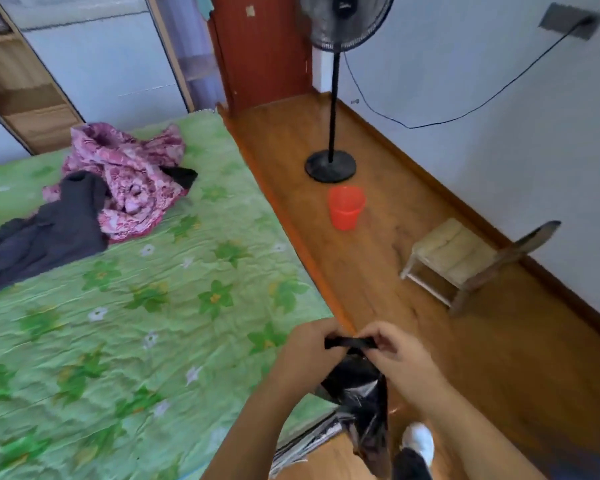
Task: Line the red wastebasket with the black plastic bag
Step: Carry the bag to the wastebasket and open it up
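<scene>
The bed [136,323] fills the left of the frame. The wastebasket [346,207] stands on the floor [378,271] to its right, just below the fan [331,133].

Black bag [355,386]: thin glossy plastic, crinkled. Red wastebasket [346,206] beside fan base [330,166]: smooth translucent plastic. Floor [378,271] under wastebasket: glossy wood.

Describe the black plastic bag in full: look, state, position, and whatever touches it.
The black plastic bag is thin, glossy and crumpled, with light glinting off its folds. It is not yet opened: its top edge is bunched into a narrow strip, pinched between the left hand and the right hand, both gripping it in front of the person. The rest hangs loosely below the hands, down toward the wooden floor beside the bed edge. Nothing but the hands visibly touches it, and it is well apart from the red wastebasket.
</scene>
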The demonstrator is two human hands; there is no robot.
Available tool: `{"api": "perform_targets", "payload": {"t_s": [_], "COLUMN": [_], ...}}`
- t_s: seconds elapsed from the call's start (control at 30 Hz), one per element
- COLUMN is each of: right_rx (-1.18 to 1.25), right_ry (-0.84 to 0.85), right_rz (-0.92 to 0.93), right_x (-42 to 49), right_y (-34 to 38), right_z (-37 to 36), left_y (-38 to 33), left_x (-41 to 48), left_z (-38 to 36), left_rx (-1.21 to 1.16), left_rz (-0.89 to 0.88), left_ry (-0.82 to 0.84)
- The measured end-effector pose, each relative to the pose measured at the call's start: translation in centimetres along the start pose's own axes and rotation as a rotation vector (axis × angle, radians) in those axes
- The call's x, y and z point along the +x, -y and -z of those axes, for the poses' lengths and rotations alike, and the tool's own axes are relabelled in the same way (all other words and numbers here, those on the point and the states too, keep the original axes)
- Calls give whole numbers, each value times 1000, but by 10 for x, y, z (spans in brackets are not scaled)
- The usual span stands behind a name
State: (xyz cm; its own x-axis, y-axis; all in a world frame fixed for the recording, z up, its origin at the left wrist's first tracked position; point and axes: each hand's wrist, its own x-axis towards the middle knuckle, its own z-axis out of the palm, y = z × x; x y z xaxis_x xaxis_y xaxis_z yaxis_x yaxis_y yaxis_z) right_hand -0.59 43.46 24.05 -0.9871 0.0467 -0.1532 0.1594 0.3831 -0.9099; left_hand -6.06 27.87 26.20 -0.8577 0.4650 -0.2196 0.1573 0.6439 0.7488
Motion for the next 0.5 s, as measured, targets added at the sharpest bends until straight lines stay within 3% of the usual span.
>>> {"api": "perform_targets", "payload": {"t_s": [0.17,0.33,0.5], "right_rx": [30,-90,-138], "right_ry": [-134,-218,-303], "right_rz": [-48,-140,-199], "right_x": [20,36,55], "right_y": [-40,-87,-120], "right_z": [114,244,324], "left_y": [-65,-140,-190], "left_x": [88,172,233], "left_z": [-60,-114,-145], "left_rx": [-10,-97,-242], "left_rz": [-29,-68,-73], "left_ry": [46,107,105]}}
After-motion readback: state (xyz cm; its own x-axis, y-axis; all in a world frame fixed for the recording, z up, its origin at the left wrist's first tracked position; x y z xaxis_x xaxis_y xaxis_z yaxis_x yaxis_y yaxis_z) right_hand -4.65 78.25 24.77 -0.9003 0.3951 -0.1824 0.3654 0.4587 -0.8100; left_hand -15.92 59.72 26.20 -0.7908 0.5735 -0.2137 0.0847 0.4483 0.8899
